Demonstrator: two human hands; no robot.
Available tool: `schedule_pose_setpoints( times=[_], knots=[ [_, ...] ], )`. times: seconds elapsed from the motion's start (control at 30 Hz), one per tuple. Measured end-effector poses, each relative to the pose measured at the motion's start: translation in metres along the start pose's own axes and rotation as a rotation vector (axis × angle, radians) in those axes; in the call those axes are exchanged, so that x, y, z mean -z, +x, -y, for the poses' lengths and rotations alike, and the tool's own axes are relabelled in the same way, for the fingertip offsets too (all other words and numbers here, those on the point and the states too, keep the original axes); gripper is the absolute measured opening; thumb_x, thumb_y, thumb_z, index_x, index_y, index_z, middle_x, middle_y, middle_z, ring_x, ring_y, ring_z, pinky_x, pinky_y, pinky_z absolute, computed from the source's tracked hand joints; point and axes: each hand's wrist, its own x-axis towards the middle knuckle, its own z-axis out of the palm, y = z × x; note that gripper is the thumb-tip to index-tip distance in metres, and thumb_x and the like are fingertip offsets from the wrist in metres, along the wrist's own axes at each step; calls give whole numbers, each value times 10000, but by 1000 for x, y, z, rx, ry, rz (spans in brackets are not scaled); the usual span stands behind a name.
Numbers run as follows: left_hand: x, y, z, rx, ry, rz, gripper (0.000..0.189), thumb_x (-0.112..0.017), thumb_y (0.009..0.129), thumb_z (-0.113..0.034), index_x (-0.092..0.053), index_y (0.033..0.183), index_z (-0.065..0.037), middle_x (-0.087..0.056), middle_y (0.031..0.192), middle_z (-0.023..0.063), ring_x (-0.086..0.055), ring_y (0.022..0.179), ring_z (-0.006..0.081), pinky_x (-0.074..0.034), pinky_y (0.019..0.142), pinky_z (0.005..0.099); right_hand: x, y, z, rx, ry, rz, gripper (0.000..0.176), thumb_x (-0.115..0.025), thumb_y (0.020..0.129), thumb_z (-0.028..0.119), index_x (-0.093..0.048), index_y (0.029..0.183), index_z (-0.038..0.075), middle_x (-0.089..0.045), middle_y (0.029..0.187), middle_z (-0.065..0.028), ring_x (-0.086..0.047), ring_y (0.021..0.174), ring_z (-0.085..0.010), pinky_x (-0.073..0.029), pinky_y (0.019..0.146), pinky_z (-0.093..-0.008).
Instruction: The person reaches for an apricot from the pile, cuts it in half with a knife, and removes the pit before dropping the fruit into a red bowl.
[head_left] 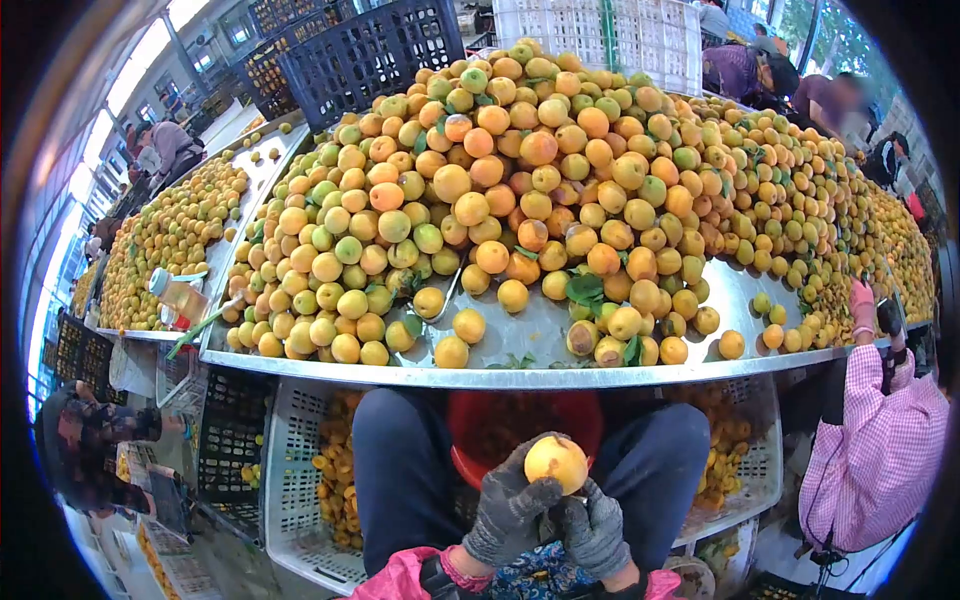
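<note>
My left hand (pixel 505 518), in a grey knit glove, is wrapped round a yellow-orange apricot (pixel 556 462) with a brown patch on its lower side. Close beside it, my right hand (pixel 597 532), also gloved, has its fingers curled just under the fruit. Something small and dark may be in those fingers, but I cannot make it out. Both hands are above my lap, in front of a red tub (pixel 525 425) between my knees. Past them, a large heap of apricots (pixel 480 200) covers much of a metal table (pixel 480 376).
White crates with cut apricots stand left (pixel 300 470) and right (pixel 765 450) of my legs. A black crate (pixel 230 430) is further left. A plastic bottle (pixel 180 295) lies at the left table. A person in a checked pink top (pixel 875 450) works at right.
</note>
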Motion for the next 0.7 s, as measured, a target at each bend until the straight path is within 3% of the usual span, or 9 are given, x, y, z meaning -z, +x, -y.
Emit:
schedule_pose_setpoints(
  times=[0.03,0.1,0.13,0.17,0.3,0.43,0.5,0.63,0.7],
  knots=[
    [4,2,-1,17,-24,13,607,-765,789,-231,-503,1278,16,-598,1168,92,-589,1024,172,-479,916,325,7,3,-1,-17,-12,101,323,-557,931,229,-588,1115,-34,-685,806,-169,-691,705,-295,-529,620,-361],
    [9,4,-3,-3,139,-26,758,-812,685,-368,-513,1259,26,-630,1117,129,-619,999,200,-504,895,333,20,1,3,-51,32,179,315,-561,927,225,-590,1104,-34,-681,796,-175,-689,701,-305,-529,613,-367],
    [12,6,-6,-1,141,-31,758,-812,685,-368,-513,1259,26,-630,1117,129,-619,999,200,-504,895,333,26,2,8,-77,70,257,308,-564,922,220,-592,1093,-35,-676,787,-181,-686,697,-316,-528,607,-373],
    [16,9,-10,-23,245,23,739,-826,671,-359,-537,1237,20,-635,1111,121,-618,1002,192,-502,899,331,34,3,3,8,-37,280,292,-566,916,212,-596,1074,-31,-666,782,-198,-674,698,-346,-524,593,-386],
    [21,9,-20,-74,624,123,699,-866,623,-340,-599,1174,-4,-649,1097,88,-614,1006,165,-495,908,327,38,7,4,-56,-26,346,309,-576,910,228,-597,1078,-31,-646,772,-225,-657,695,-372,-515,582,-402],
    [32,11,-28,-15,683,206,661,-865,639,-214,-584,1210,-36,-641,1127,80,-596,1053,152,-470,945,324,45,9,-14,2,-151,440,336,-591,905,264,-602,1094,-14,-621,733,-237,-635,671,-390,-502,558,-429],
    [37,14,-35,-54,856,253,657,-879,596,-310,-625,1140,-44,-659,1095,96,-631,1006,184,-488,925,325,47,7,-19,38,-178,481,340,-595,903,270,-603,1105,-4,-615,717,-235,-630,656,-391,-498,549,-438],
    [49,24,-40,-112,978,348,601,-874,590,-283,-635,1092,-56,-661,1029,110,-647,960,236,-510,870,329,54,20,-9,36,-222,598,365,-587,902,292,-584,1156,30,-610,692,-214,-623,628,-381,-491,542,-452],
    [54,32,-45,-255,1228,513,551,-853,589,-276,-636,1052,-70,-643,993,113,-622,946,279,-519,810,377,55,26,-8,10,-281,668,375,-583,901,299,-576,1168,37,-611,691,-209,-622,624,-376,-490,545,-457]
  ],
)
